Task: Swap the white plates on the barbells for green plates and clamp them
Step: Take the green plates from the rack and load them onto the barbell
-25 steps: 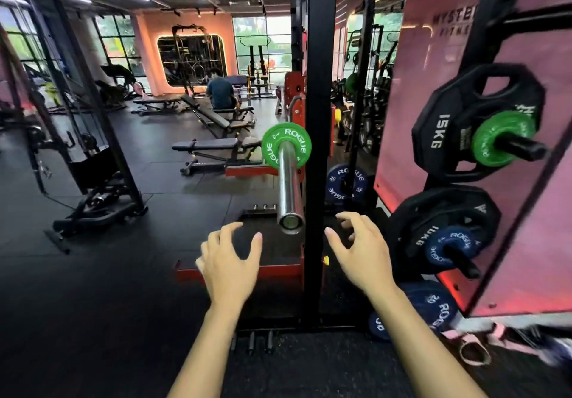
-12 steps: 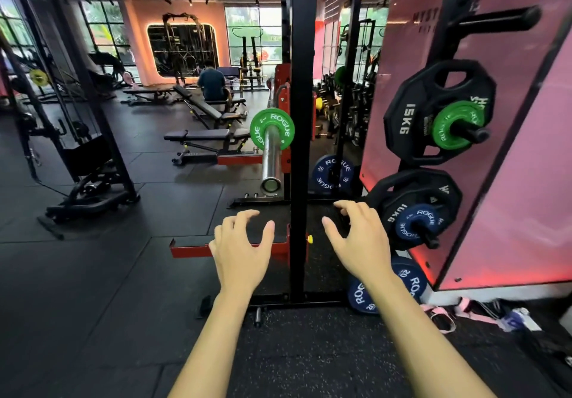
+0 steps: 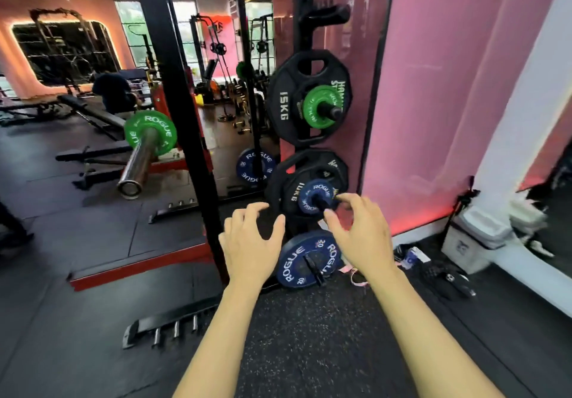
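A green Rogue plate sits on the steel barbell sleeve at the left, with no clamp visible on it. Another green plate hangs on a storage peg in front of a black 15 kg plate. My left hand is held out with spread fingers, empty, in front of the rack upright. My right hand is also empty, its fingers loosely curled just right of the small blue plate on the lower peg. No white plate is in view.
A black rack upright stands between the barbell and the plate pegs. A blue 20 plate leans on the floor below my hands. Bags and straps lie by the pink wall. A person sits on a bench far back.
The view has swung right and closer to the plate storage. Both hands have moved from the barbell end toward the pegs; the right hand now sits beside the small blue plate.
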